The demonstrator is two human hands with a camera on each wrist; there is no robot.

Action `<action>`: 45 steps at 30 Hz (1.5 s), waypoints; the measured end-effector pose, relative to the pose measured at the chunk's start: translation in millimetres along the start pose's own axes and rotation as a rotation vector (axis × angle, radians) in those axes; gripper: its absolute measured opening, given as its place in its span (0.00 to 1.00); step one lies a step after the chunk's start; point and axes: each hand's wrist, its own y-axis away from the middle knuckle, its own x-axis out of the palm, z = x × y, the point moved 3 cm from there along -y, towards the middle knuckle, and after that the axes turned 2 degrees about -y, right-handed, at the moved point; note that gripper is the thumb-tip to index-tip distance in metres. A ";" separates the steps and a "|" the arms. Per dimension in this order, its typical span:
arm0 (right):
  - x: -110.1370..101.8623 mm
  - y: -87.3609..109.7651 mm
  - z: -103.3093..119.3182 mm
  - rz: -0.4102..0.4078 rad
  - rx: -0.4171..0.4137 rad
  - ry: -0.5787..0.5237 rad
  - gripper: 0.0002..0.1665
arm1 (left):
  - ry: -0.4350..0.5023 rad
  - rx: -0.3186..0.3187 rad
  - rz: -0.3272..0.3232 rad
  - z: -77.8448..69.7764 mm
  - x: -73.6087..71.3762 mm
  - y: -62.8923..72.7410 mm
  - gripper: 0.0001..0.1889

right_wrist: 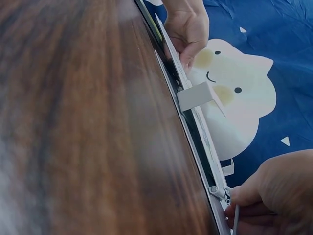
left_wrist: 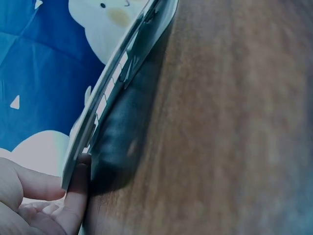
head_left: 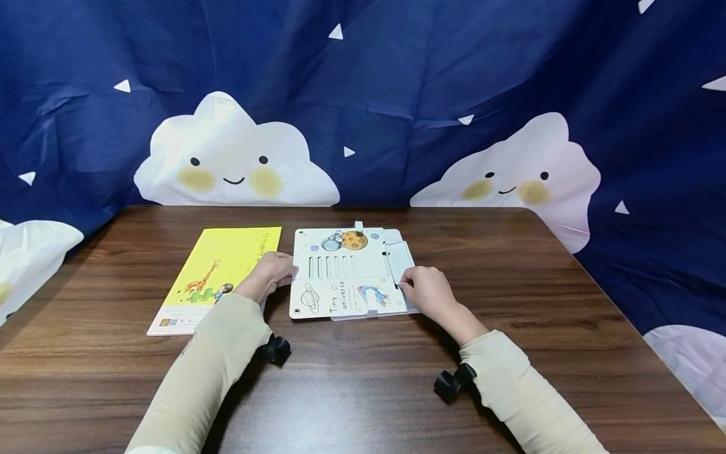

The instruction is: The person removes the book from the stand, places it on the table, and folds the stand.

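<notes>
A white book stand (head_left: 331, 287) printed with planets, an astronaut and the words "Tiny universe" lies folded flat, its left edge lifted off the table. My left hand (head_left: 278, 268) pinches that left edge, thumb above and fingers underneath; the left wrist view shows the raised panel (left_wrist: 105, 93) over its shadow. At the right side of the stand, my right hand (head_left: 429, 291) pinches the edge by a narrow white flap (head_left: 399, 255). In the right wrist view, a bent white page clip (right_wrist: 193, 97) sticks out from the near edge, and a small hinge sits close to my right fingertips.
On the left lies a yellow book (head_left: 227, 255) with a giraffe on its cover, partly behind my left hand and sleeve. Brown wood makes up the tabletop (head_left: 363, 391). Behind it hangs a dark blue cloth (head_left: 374, 75) with smiling clouds.
</notes>
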 end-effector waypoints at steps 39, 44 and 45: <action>-4.8 3.2 6.7 -0.029 -0.033 -0.057 0.08 | 0.045 0.004 -0.078 2.6 3.3 3.0 0.18; -5.0 5.5 21.1 0.025 -0.194 -0.171 0.20 | 0.042 0.023 -0.080 4.2 3.4 3.5 0.18; -4.1 6.1 24.2 0.053 -0.221 -0.194 0.22 | 0.039 0.023 -0.084 4.5 3.2 3.6 0.18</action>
